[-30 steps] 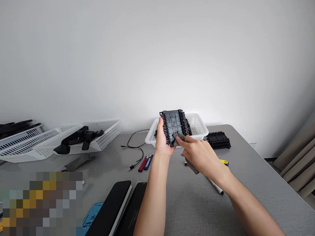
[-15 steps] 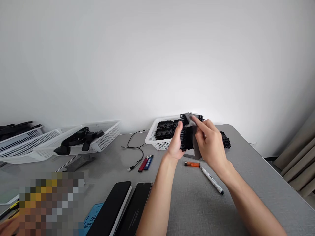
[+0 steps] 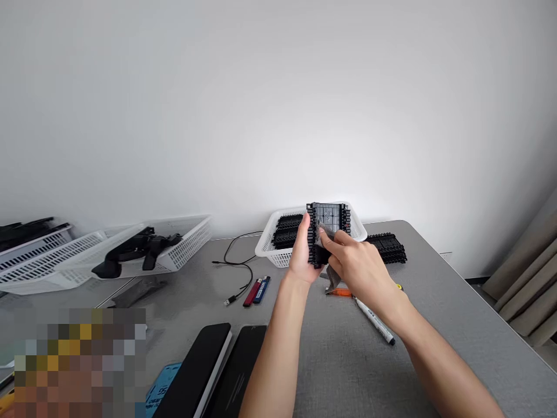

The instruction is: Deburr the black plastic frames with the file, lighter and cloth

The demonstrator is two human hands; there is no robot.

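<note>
My left hand (image 3: 301, 258) grips a flat black plastic part (image 3: 329, 223) with toothed edges by its left side and holds it upright above the table. My right hand (image 3: 359, 268) pinches a grey cloth (image 3: 329, 239) and presses it on the face of the part. A strip of the cloth hangs down below my fingers. Just behind stands a white basket (image 3: 270, 239) with more black parts inside. A further stack of black parts (image 3: 389, 246) lies on the table to the right of the basket.
An orange lighter (image 3: 339, 292) and a white marker (image 3: 375, 321) lie under my right hand. A red and a blue stick (image 3: 256, 289), a black cable (image 3: 238, 266), two dark flat devices (image 3: 217, 368) and white trays (image 3: 130, 251) sit to the left on the grey table (image 3: 348, 366).
The black part turned from edge-on back to face me. My right hand slid the cloth from the top edge down onto the part's face.
</note>
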